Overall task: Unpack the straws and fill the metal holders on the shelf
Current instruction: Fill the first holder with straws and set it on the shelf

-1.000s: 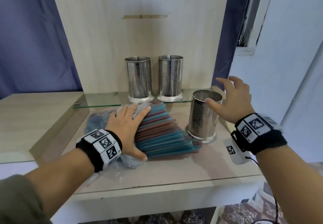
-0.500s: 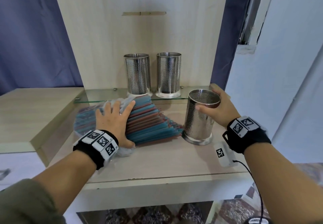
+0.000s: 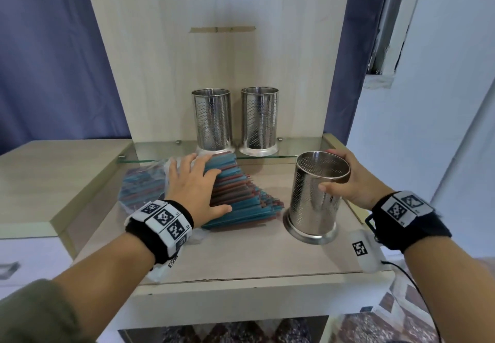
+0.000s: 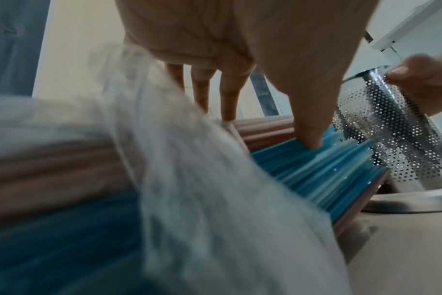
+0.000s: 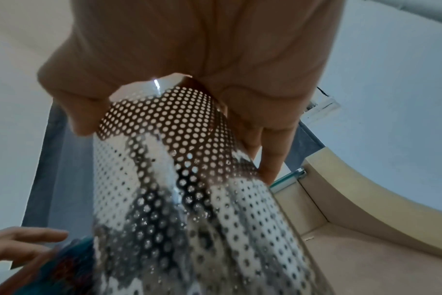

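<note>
Pale wood counter (image 3: pixel 241 259) smooth, flat. Fanned stack of blue and red straws (image 3: pixel 241 198) lay on it, long axis left-right, partly in crinkled clear bag (image 4: pixel 189 179); left hand (image 3: pixel 192 187) pressed flat on top, fingers spread. Just right of straws, perforated steel holder (image 3: pixel 316 195) stood upright, right hand (image 3: pixel 351 184) wrapped around its upper wall. Two matching holders (image 3: pixel 211 120) behind straws on glass shelf (image 3: pixel 302 147).
</note>
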The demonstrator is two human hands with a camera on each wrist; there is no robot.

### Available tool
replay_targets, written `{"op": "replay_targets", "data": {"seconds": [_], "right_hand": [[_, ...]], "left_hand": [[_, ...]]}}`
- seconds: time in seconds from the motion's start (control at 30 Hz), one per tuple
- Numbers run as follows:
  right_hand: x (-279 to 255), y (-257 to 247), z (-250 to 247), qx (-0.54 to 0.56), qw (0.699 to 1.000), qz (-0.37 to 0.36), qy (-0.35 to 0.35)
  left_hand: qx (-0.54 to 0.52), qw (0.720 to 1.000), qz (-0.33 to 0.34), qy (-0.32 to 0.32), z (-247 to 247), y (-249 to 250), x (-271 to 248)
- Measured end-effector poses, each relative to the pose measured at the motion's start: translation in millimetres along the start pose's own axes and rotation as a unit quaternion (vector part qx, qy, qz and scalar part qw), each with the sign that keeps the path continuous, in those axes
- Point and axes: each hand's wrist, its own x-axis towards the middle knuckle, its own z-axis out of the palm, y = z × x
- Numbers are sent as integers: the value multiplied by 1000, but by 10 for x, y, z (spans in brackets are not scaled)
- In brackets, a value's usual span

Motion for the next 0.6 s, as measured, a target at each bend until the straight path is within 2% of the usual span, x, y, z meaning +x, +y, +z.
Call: {"op": "replay_targets", "data": {"seconds": [0.2, 0.47, 0.6], "right_hand": [[19, 98, 115, 24, 999, -23, 41], [94, 139, 167, 18, 996, -21, 81], [105, 127, 196, 31, 995, -19, 93]], "left_hand": [[-93, 995, 18, 17, 65, 8, 53], [-68, 997, 48, -3, 55, 67, 117], [-98, 991, 79, 35, 24, 57, 171]]}}
